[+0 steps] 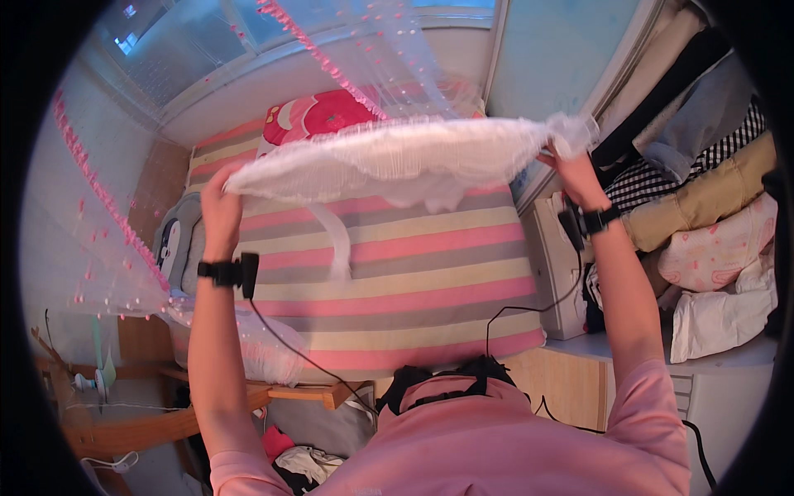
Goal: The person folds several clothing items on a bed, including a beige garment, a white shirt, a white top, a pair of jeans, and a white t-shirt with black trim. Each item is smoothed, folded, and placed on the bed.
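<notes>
A white, sheer garment with gathered ruffles point(397, 157) is stretched wide in the air over the bed. My left hand point(220, 211) grips its left end, and my right hand point(576, 175) pinches the other end, where the fabric bunches up. A thin white strip point(335, 236) dangles from its lower edge. The garment is slightly blurred, and I cannot make out its exact kind. Both arms reach forward, with a black band on each wrist. Beneath lies the bed point(413, 306) with a pink, grey and cream striped sheet.
A sheer bed net with pink trim point(107, 182) drapes at the left. A red and pink pillow point(322, 116) and a grey penguin-patterned cushion point(175, 240) lie on the bed. Folded clothes point(695, 198) crowd the shelf at right. A wooden rail point(331, 395) runs below; dark cables trail from my wrists.
</notes>
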{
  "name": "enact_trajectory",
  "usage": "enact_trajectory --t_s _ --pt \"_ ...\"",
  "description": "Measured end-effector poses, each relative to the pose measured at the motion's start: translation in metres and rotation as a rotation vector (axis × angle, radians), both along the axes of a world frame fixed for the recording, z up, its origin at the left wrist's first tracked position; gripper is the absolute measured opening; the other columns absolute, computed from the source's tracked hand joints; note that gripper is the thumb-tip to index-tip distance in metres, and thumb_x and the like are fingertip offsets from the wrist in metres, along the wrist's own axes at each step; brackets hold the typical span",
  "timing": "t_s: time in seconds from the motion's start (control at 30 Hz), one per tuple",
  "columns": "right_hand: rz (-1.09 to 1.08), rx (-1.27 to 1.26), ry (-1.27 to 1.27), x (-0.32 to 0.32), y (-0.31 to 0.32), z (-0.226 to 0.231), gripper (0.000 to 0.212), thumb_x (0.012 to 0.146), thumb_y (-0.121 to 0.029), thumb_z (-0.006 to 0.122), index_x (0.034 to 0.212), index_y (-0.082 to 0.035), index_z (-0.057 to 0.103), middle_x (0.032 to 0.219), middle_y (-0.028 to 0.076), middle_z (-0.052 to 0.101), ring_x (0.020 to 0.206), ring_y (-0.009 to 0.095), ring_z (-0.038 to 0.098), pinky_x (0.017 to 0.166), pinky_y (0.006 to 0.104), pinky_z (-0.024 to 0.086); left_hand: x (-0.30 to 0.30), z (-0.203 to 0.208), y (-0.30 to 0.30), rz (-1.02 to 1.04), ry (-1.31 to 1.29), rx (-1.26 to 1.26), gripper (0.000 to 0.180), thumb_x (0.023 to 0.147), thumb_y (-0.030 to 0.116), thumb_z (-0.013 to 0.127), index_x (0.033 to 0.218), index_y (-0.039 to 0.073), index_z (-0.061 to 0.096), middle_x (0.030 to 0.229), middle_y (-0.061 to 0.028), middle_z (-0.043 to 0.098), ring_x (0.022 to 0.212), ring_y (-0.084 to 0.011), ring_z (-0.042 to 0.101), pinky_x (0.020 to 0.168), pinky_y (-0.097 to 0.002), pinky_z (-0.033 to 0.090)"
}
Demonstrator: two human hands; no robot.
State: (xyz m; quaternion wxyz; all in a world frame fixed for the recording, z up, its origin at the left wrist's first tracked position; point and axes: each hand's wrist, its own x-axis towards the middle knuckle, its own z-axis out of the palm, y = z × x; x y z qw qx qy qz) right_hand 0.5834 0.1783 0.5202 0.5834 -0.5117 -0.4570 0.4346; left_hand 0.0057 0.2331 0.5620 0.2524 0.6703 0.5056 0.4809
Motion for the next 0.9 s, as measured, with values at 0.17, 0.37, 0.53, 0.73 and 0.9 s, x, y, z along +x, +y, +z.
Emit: enact_trajectory --t_s 0.17,0.37,0.53,0.73,0.9 --pt "0.221 0.329 -0.572 0.022 -0.069 -0.087 0.04 0.102 -0.024 0.059 0.136 -0.002 0.061 0.131 0.012 0.066 0.117 0.025 0.064 0.104 0.0393 0.051 -0.012 -0.051 -0.072 -0.177 0.272 0.092 0.021 0.09 0.003 0.063 0.107 0.003 0.076 0.112 -0.0122 0.074 0.113 -0.0286 0.067 0.1 -0.0399 0.05" --pt "0.218 -0.213 -0.319 0.011 -0.14 -0.257 0.029 0.098 -0.018 0.064 0.119 0.0 0.07 0.135 0.013 0.063 0.126 0.03 0.057 0.108 0.0417 0.045 0.004 -0.264 -0.146 -0.276 0.348 -0.203 0.03 0.078 -0.006 0.068 0.102 0.007 0.078 0.116 -0.0115 0.07 0.123 -0.0333 0.06 0.106 -0.0431 0.047" --pt "0.329 -0.253 -0.889 0.017 -0.206 -0.423 0.02 0.094 -0.01 0.067 0.112 -0.003 0.073 0.135 0.012 0.062 0.129 0.037 0.054 0.108 0.0435 0.046 0.035 -0.476 -0.235 -0.256 0.381 -0.489 0.04 0.071 -0.011 0.064 0.103 0.007 0.078 0.124 -0.0136 0.066 0.13 -0.0375 0.055 0.11 -0.0474 0.046" --pt "0.481 -0.454 -0.96 0.013 -0.296 -0.523 0.025 0.094 -0.01 0.064 0.118 -0.008 0.073 0.142 0.011 0.058 0.133 0.035 0.051 0.109 0.0431 0.047 0.043 -0.577 -0.336 -0.355 0.499 -0.714 0.044 0.073 -0.011 0.064 0.109 0.01 0.08 0.139 -0.0159 0.058 0.141 -0.0389 0.047 0.117 -0.0469 0.041" --pt "0.545 -0.526 -1.029 0.014 -0.31 -0.531 0.035 0.091 -0.004 0.064 0.124 -0.011 0.071 0.146 0.009 0.055 0.135 0.035 0.049 0.112 0.0433 0.045 0.036 -0.565 -0.342 -0.42 0.551 -0.735 0.04 0.077 -0.007 0.062 0.109 0.01 0.079 0.142 -0.0161 0.057 0.141 -0.0387 0.046 0.118 -0.0475 0.04"
